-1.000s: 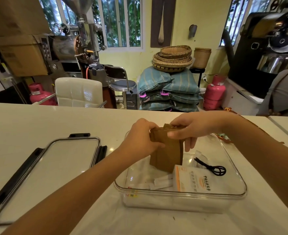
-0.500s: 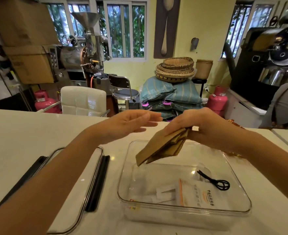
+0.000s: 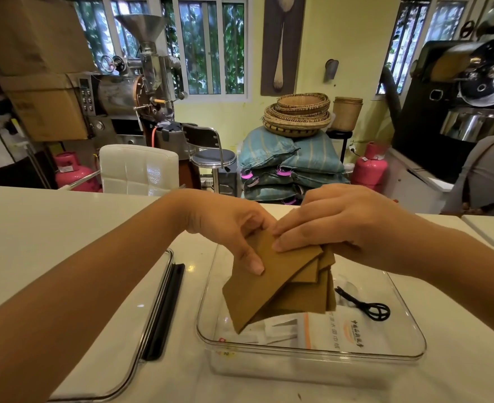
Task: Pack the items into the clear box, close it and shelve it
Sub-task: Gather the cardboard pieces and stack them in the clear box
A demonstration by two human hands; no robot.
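Both hands (image 3: 292, 231) pinch fanned brown sleeves (image 3: 280, 289) above the clear box (image 3: 408, 356), lid (image 3: 141, 330) beside it.

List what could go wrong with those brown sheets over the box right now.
1. The brown sheets are fanned apart between the left hand and right hand; one might slip out.
2. Laid flat in the clear box, they could bury the black tie and white packets.

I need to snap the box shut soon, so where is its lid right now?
In the head view the lid lies flat on the white counter, left of the clear box, under the left forearm, with its black latch alongside the box's left wall.
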